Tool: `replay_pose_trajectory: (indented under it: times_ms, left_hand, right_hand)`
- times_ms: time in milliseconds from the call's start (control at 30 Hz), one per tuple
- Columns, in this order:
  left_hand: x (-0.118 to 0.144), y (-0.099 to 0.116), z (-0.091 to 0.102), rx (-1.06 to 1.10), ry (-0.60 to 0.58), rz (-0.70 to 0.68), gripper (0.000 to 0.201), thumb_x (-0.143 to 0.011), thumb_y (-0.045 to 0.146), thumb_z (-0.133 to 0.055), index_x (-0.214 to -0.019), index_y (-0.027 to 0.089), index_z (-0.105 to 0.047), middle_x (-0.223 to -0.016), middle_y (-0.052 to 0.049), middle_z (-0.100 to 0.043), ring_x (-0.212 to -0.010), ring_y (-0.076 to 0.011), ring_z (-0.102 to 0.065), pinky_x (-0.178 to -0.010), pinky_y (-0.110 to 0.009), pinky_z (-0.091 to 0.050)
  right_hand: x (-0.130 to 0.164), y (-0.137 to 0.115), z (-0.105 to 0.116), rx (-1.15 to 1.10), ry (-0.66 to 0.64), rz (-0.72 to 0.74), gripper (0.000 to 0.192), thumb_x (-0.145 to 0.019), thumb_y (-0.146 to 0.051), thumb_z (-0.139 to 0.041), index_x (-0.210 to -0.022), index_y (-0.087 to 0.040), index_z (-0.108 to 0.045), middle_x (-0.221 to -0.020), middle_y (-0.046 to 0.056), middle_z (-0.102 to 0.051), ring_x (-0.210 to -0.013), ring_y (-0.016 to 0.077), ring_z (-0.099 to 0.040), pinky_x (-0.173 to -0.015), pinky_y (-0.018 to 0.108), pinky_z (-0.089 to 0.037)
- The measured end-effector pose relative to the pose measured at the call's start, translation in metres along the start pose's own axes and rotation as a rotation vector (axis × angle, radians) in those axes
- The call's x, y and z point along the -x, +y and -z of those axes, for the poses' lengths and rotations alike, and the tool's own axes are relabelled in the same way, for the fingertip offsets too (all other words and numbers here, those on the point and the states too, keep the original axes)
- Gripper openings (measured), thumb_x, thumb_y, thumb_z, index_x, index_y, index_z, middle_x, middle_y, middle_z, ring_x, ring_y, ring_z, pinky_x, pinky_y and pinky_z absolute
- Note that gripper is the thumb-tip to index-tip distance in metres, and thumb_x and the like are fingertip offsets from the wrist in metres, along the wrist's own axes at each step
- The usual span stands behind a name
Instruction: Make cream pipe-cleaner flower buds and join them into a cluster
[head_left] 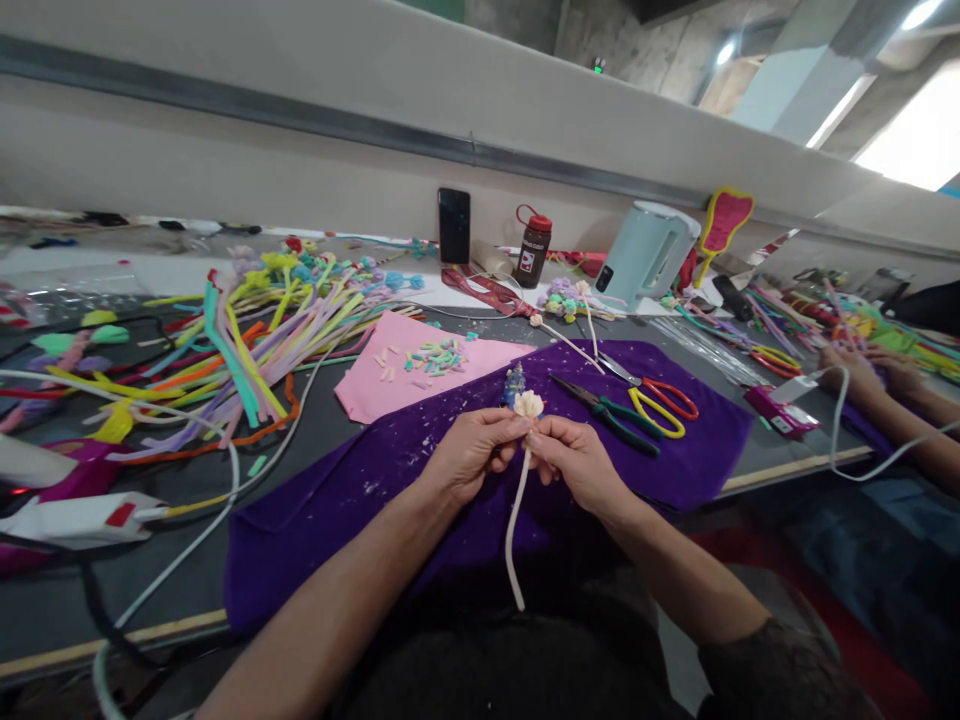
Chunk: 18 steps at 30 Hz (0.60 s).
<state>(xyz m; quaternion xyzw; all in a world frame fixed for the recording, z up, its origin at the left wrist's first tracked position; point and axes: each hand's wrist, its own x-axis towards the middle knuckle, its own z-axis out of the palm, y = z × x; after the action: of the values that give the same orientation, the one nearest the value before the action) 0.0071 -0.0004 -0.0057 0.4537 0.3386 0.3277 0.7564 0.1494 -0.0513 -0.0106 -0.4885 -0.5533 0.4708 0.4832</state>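
Pinching cream pipe-cleaner flower (529, 404) between left hand (474, 450) and right hand (576, 460); both grips pressed, stem hanging below.

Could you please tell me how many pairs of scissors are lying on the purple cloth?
2: red-handled scissors and yellow-handled scissors, overlapping right of the hands on the purple cloth. The green-handled tool beside them looks like pliers.

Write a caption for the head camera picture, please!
Both hands, left hand and right hand, pinch a cream pipe-cleaner flower above a purple cloth.

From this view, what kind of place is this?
Likely a shared craft workshop: a pile of coloured pipe cleaners on a long workbench, scissors on purple cloth, and another person's hands working alongside.
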Motion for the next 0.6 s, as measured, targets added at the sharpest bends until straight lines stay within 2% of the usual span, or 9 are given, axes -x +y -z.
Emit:
replay_pose_trajectory:
  times_ms: [133, 233, 300, 367, 400, 433, 500, 600]
  left_hand:
    - [0.0, 0.0, -0.001, -0.009, 0.014, -0.021, 0.021, -0.065, 0.03, -0.068, -0.063, 0.012, -0.059, -0.042, 0.005, -0.045, -0.035, -0.0021, -0.034, -0.034, -0.015, -0.021]
    - [0.002, 0.002, -0.003, -0.02, 0.032, -0.02, 0.02, -0.065, 0.029, -0.068, -0.063, 0.012, -0.058, -0.041, 0.005, -0.045, -0.034, -0.002, -0.034, -0.033, -0.015, -0.021]
    - [0.003, 0.003, -0.005, -0.048, 0.059, -0.019, 0.019, -0.064, 0.028, -0.068, -0.063, 0.013, -0.058, -0.041, 0.006, -0.045, -0.033, -0.0023, -0.034, -0.033, -0.015, -0.022]
    - [0.004, 0.003, -0.007, -0.091, 0.076, -0.017, 0.018, -0.063, 0.027, -0.068, -0.06, 0.013, -0.057, -0.04, 0.006, -0.044, -0.033, -0.003, -0.035, -0.034, -0.016, -0.024]
    - [0.004, 0.003, -0.009, -0.115, 0.077, -0.015, 0.018, -0.063, 0.026, -0.068, -0.059, 0.014, -0.056, -0.039, 0.006, -0.044, -0.033, -0.0034, -0.035, -0.034, -0.017, -0.024]
    - [0.004, 0.002, -0.01, -0.139, 0.072, -0.01, 0.017, -0.062, 0.025, -0.067, -0.058, 0.014, -0.056, -0.039, 0.006, -0.044, -0.033, -0.0037, -0.034, -0.034, -0.017, -0.025]
    - [0.004, 0.001, -0.011, -0.184, 0.063, 0.003, 0.015, -0.062, 0.024, -0.066, -0.057, 0.014, -0.056, -0.038, 0.006, -0.044, -0.032, -0.0041, -0.034, -0.034, -0.017, -0.026]
    - [0.004, 0.0, -0.012, -0.241, 0.052, 0.01, 0.013, -0.063, 0.024, -0.064, -0.058, 0.014, -0.057, -0.038, 0.006, -0.044, -0.032, -0.0046, -0.034, -0.034, -0.018, -0.027]
  right_hand:
    - [0.0, 0.002, -0.001, 0.003, -0.006, -0.011, 0.026, -0.078, -0.038, -0.057, -0.065, -0.016, -0.054, -0.057, -0.002, -0.056, -0.04, 0.0055, -0.044, -0.039, 0.019, -0.03]
    - [-0.002, 0.001, 0.007, 0.074, -0.018, -0.021, 0.024, -0.078, -0.037, -0.057, -0.067, -0.016, -0.059, -0.059, -0.002, -0.058, -0.04, 0.006, -0.045, -0.04, 0.019, -0.032]
    - [-0.003, -0.004, 0.018, 0.151, 0.056, 0.028, 0.02, -0.077, -0.035, -0.058, -0.07, -0.016, -0.061, -0.059, -0.001, -0.058, -0.041, 0.0064, -0.044, -0.041, 0.02, -0.033]
    - [-0.006, -0.017, 0.031, 0.22, 0.188, 0.155, 0.015, -0.075, -0.032, -0.061, -0.074, -0.017, -0.063, -0.06, -0.002, -0.057, -0.044, 0.0076, -0.045, -0.044, 0.021, -0.035]
    - [-0.007, -0.024, 0.037, 0.271, 0.211, 0.226, 0.013, -0.076, -0.031, -0.061, -0.077, -0.018, -0.064, -0.062, -0.001, -0.058, -0.048, 0.009, -0.047, -0.047, 0.022, -0.037]
    - [-0.009, -0.033, 0.042, 0.338, 0.18, 0.296, 0.012, -0.076, -0.029, -0.06, -0.078, -0.019, -0.065, -0.068, 0.0, -0.06, -0.056, 0.011, -0.051, -0.052, 0.024, -0.04]
    - [-0.013, -0.049, 0.048, 0.494, 0.014, 0.415, 0.011, -0.077, -0.027, -0.06, -0.081, -0.02, -0.067, -0.078, 0.003, -0.062, -0.072, 0.0153, -0.056, -0.065, 0.028, -0.043]
    - [-0.019, -0.065, 0.049, 0.711, -0.235, 0.493, 0.014, -0.08, -0.026, -0.056, -0.084, -0.021, -0.068, -0.081, 0.004, -0.062, -0.075, 0.0153, -0.056, -0.068, 0.028, -0.043]
